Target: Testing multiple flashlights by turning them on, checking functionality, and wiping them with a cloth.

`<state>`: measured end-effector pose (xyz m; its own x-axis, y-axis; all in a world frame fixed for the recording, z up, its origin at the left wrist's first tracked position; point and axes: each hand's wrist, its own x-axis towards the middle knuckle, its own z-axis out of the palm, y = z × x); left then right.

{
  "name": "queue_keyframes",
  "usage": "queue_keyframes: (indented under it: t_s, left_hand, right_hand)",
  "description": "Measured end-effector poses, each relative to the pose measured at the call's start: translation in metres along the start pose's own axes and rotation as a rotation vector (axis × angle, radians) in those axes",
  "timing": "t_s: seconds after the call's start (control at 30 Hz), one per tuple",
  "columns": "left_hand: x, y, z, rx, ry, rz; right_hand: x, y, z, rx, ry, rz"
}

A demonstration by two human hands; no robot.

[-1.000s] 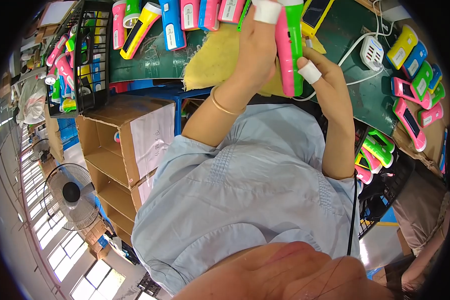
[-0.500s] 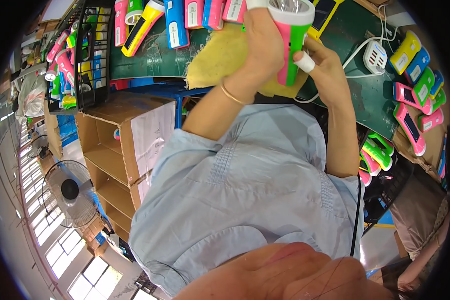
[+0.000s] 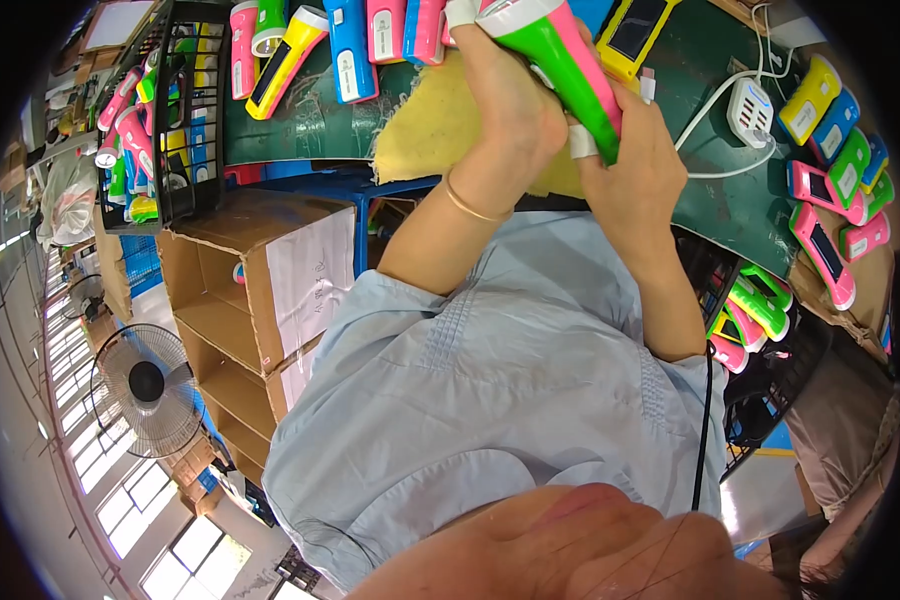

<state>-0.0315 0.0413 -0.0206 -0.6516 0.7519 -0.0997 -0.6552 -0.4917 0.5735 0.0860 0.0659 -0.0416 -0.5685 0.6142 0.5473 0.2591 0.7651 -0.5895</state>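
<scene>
A green and pink flashlight point(image 3: 570, 80) with a white head is tilted between my hands, its head toward the upper left. Around its narrow tail end my right hand point(image 3: 635, 165) is closed, with white tape on the thumb. My left hand point(image 3: 510, 100), also with a taped digit, is closed at the head end; its fingertips are partly cut off by the upper edge and hidden by the flashlight. Under the hands lies a yellow cloth point(image 3: 425, 125) on the green tabletop point(image 3: 300, 130). A yellow flashlight with a dark panel point(image 3: 638, 35) rests just beyond my right hand.
Several flashlights point(image 3: 350, 50) line the table's far left. A black basket point(image 3: 190, 110) of flashlights stands at the left, above a cardboard shelf point(image 3: 220, 310). To the right are a white charging hub point(image 3: 750, 112) with cables and more flashlights point(image 3: 820, 260). A fan point(image 3: 148, 385) stands lower left.
The flashlight has tipped from nearly upright to slanting, its head going left and its green side turning up. My right hand has turned and moved from beside the body onto the tail end.
</scene>
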Motion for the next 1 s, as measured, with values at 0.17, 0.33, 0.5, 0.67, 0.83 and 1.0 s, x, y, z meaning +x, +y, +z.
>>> queue_keyframes:
  t_s: [0.17,0.33,0.5,0.67,0.83,1.0]
  left_hand:
    - [0.007,0.002,-0.01,-0.012,0.137,-0.015]
    - [0.013,0.005,0.0,0.076,-0.066,-0.163]
    - [0.085,0.08,-0.011,1.387,-0.199,0.603]
    - [0.24,0.212,-0.124,2.366,-0.141,0.775]
    - [0.27,0.258,-0.157,2.752,-0.099,0.415]
    - [0.219,0.257,-0.082,2.585,-0.085,0.873]
  right_hand:
    - [0.012,0.003,-0.013,0.32,-0.282,0.162]
    - [0.002,0.018,-0.024,0.939,-0.506,0.51]
    - [0.025,0.074,-0.099,0.803,0.347,0.73]
    - [0.058,0.187,-0.196,-0.069,0.521,0.815]
    - [0.061,0.257,-0.232,-0.088,0.529,0.768]
    - [0.061,0.214,-0.218,-0.933,0.465,0.595]
